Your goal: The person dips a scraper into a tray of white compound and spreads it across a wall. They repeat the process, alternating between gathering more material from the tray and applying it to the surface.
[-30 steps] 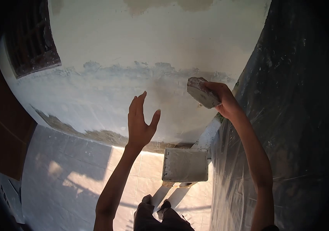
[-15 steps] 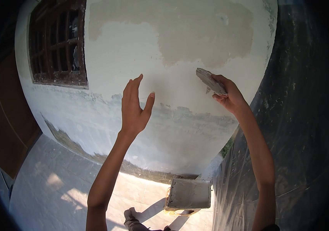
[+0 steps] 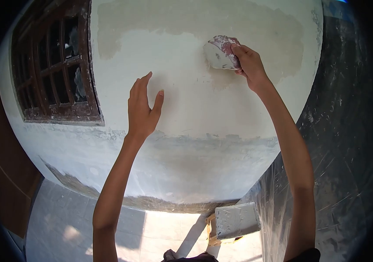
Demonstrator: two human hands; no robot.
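Note:
My right hand [image 3: 250, 65] grips a putty scraper [image 3: 222, 53], whose broad blade, smeared with white and reddish-brown, lies against the pale wall [image 3: 182, 105] at the lower edge of a beige, damp-looking patch [image 3: 256, 30]. My left hand [image 3: 142, 107] is raised in front of the wall to the left, fingers apart and holding nothing. Whether its fingertips touch the wall, I cannot tell.
A brown-framed window [image 3: 55, 65] is at the upper left. Below, a putty-smeared tray [image 3: 238, 220] rests on a yellowish stand [image 3: 212, 231] on the tiled floor. Plastic sheeting [image 3: 339, 144] hangs at the right. A brown panel [image 3: 3, 161] stands at the far left.
My right hand has moved up with the scraper, and the blade now shows its broad face against the wall. The view has shifted, with the window larger and the tray further right.

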